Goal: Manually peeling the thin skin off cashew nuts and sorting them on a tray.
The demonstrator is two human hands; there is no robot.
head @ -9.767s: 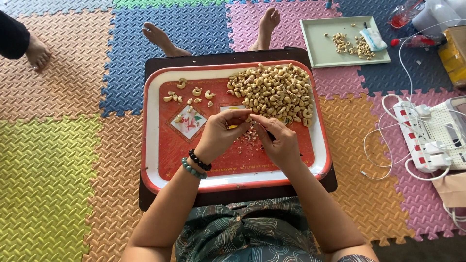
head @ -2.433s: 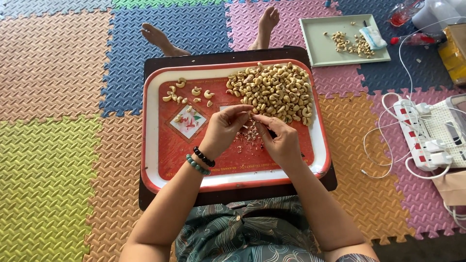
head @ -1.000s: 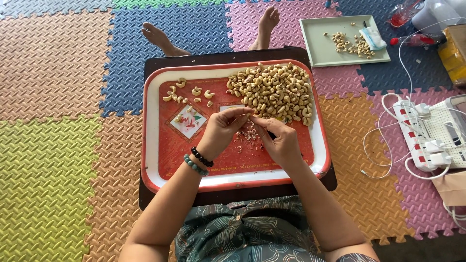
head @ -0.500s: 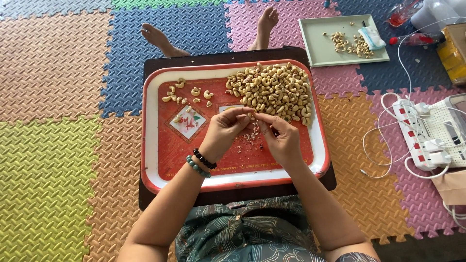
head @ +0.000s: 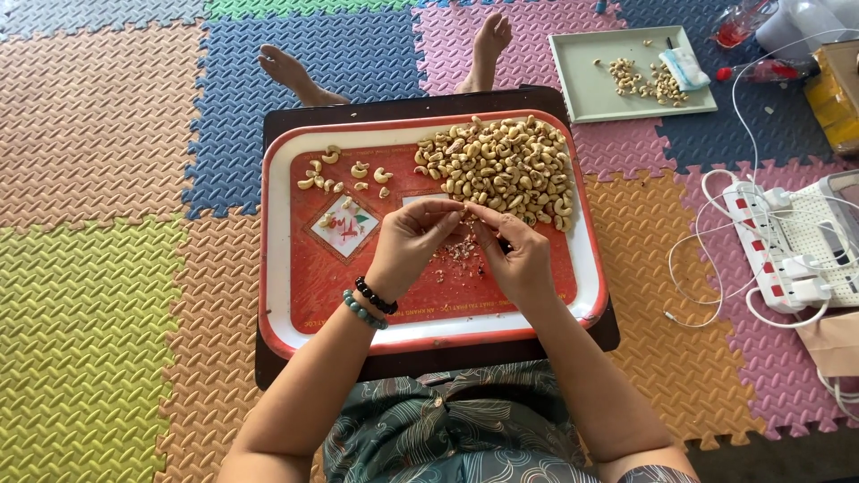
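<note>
- Red and white, the big tray [head: 279, 268] was seen resting on a dark lap table [head: 295, 121], straight in front of the seated person.
- Both hands were held together over the middle of the tray, fingertips meeting just below the large heap of unpeeled cashews [head: 501, 167] at the tray's far right.
- A single cashew [head: 465, 213] was pinched between the fingertips of both hands; it was too small for its skin to be judged.
- The left hand [head: 410, 243] was curled, thumb and forefinger pressed onto the nut, with a black bead bracelet [head: 371, 296] and a green bead bracelet [head: 361, 310] worn at the wrist.
- The right hand [head: 516, 255] was curled too, its fingertips closed on the same nut from the other side.
- Skin flakes [head: 458, 252] were scattered on the red surface directly beneath the hands.
- A small group of pale peeled cashews [head: 344, 174] was laid out at the tray's far left, well apart from the heap.
- Off to the far right, a pale green tray [head: 582, 89] with a few more nuts was set on the foam mat [head: 89, 295], and a white power strip [head: 769, 241] with cables was lying nearer.
</note>
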